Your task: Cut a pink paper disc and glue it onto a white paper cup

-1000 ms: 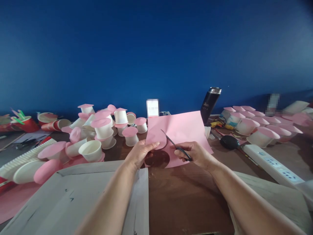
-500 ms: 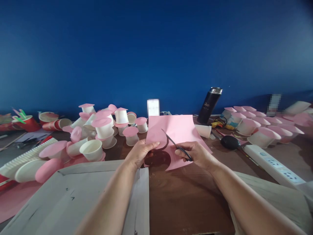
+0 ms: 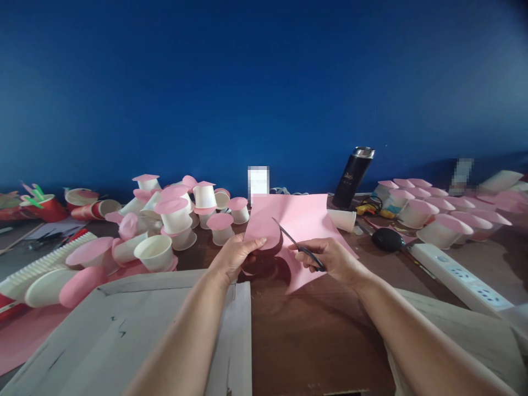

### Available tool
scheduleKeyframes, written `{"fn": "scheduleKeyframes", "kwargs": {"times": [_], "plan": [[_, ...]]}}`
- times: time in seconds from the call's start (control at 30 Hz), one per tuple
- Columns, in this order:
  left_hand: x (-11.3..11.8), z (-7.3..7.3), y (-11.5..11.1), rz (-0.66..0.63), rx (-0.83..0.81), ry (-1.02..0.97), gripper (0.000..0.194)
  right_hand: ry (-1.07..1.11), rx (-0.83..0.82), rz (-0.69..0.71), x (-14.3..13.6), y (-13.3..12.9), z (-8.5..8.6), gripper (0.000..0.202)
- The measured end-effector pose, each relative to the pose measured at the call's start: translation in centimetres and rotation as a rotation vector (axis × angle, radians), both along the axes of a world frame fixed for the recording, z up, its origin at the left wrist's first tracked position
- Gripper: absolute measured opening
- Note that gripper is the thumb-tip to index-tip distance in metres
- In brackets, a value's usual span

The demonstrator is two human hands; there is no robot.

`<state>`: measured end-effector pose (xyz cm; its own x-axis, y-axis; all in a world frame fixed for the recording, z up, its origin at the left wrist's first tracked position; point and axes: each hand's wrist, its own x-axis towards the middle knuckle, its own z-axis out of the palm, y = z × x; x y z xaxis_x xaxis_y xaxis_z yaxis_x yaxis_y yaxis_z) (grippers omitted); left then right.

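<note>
A sheet of pink paper (image 3: 307, 212) is held up off the brown table, with a curved cut running into its lower edge. My left hand (image 3: 237, 256) pinches the paper's left side, thumb on top. In my right hand (image 3: 325, 257) is a pair of black-handled scissors (image 3: 286, 231), fingers wrapped round the handles. The blade lies over the paper at the curved cut and points up and to the left. My right fingers also sit close against the paper; whether they grip it I cannot tell.
White paper cups with pink discs (image 3: 173, 212) crowd the left, and more capped cups (image 3: 447, 228) stand at right. A black flask (image 3: 352, 179), a black computer mouse (image 3: 388, 240) and a white power strip (image 3: 462, 275) lie right. Grey-white board (image 3: 136, 330) covers the front left.
The cut in the pink paper has opened wider, and its lower flap hangs a little lower and further right. My left hand has shifted slightly left with the paper.
</note>
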<state>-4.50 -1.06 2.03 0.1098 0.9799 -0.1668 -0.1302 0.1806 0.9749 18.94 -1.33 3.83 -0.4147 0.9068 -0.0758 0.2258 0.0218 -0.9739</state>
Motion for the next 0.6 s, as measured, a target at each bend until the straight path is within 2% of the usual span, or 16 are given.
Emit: {"fn": "scheduleKeyframes", "kwargs": {"times": [0.23,0.37,0.43,0.53,0.57,0.6], "plan": [[0.0,0.2,-0.1,0.001,0.010,0.005,0.033,-0.011,-0.037,-0.018,0.2,0.0,-0.1,0.048],[0.0,0.4,0.0,0.018,0.037,0.088,0.039,0.028,-0.047,-0.034,0.0,0.0,-0.2,0.049],[0.2,0.7,0.0,0.148,0.150,0.217,0.043,0.046,-0.052,-0.076,-0.3,0.0,-0.2,0.052],[0.9,1.3,-0.7,0.537,0.481,0.496,0.042,0.078,-0.044,-0.151,-0.9,0.0,-0.3,0.056],[1.3,1.5,-1.1,0.618,0.589,0.579,0.038,0.095,-0.044,-0.170,-1.0,0.0,-0.3,0.056],[1.7,1.6,-1.6,0.615,0.649,0.647,0.030,0.117,-0.048,-0.184,-1.1,0.1,-0.5,0.057]]}}
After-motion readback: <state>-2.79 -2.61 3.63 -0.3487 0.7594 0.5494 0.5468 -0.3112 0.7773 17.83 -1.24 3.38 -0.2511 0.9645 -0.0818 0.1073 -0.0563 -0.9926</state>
